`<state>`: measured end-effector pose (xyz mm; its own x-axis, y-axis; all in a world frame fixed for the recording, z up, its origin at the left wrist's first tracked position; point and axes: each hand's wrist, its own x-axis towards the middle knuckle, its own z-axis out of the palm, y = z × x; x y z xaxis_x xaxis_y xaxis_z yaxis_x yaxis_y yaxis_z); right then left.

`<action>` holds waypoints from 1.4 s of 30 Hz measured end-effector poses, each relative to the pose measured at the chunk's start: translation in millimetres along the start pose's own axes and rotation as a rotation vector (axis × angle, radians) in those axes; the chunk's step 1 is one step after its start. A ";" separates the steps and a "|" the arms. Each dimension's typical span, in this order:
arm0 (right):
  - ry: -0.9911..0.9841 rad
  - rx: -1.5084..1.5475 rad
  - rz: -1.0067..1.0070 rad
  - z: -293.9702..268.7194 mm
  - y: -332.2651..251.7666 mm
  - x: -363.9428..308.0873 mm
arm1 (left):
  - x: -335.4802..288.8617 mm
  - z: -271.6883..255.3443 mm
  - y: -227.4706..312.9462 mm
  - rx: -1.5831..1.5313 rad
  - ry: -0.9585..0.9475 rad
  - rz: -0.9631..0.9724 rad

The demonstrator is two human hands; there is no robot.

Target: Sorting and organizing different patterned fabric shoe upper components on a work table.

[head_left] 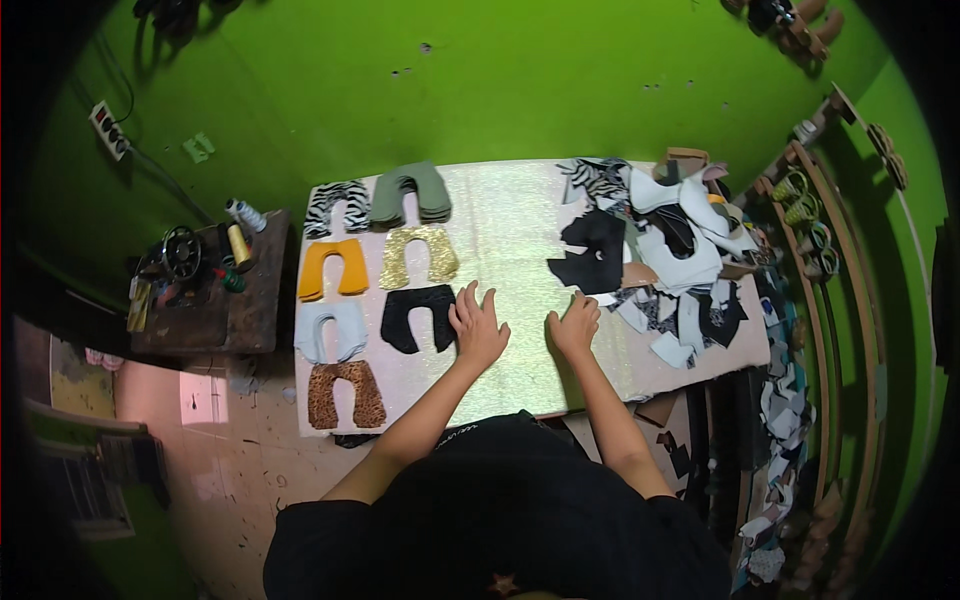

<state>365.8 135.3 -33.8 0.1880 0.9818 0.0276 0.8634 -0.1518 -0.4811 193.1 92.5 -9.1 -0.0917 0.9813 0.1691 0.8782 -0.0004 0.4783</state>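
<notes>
My left hand [478, 326] rests on a shiny pale gold-green sheet [512, 230], its fingers spread beside a black U-shaped piece [400, 318]. My right hand [576, 325] lies on the sheet's right part, thumb apart from slightly bent fingers, holding nothing visible. Close to its fingertips are black offcuts [598, 248]. On the left stand two columns of U-shaped pieces: zebra-print [320, 214], a thick green stack [433, 196], orange [315, 270], gold glitter [396, 260], white [311, 334] and leopard-print [322, 396].
Mixed scraps [680, 255] cover the table's right side. To the left, a dark wooden sewing-machine table [255, 310] carries a handwheel [182, 252] and thread cones [240, 245]. A wooden rack [835, 250] with sandals [800, 210] lines the right wall, with more scraps [785, 405] below.
</notes>
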 end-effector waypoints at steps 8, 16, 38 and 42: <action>0.026 -0.106 0.109 -38.9 54.3 45.0 | 50.2 55.5 71.6 -0.048 -0.141 0.188; 0.119 -0.183 0.057 -46.4 71.8 82.3 | 98.7 102.2 105.6 -0.014 -0.257 0.276; 0.280 0.326 -0.080 -37.1 94.5 88.3 | 120.6 107.6 118.3 -0.188 -0.144 0.059; 0.297 0.452 -0.155 -37.5 87.8 82.7 | 120.2 115.0 108.0 -0.438 -0.157 -0.090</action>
<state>474.7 198.9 -41.0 0.2556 0.9043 0.3418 0.6169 0.1197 -0.7779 330.9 232.5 -36.3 -0.0567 0.9984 -0.0064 0.5865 0.0385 0.8090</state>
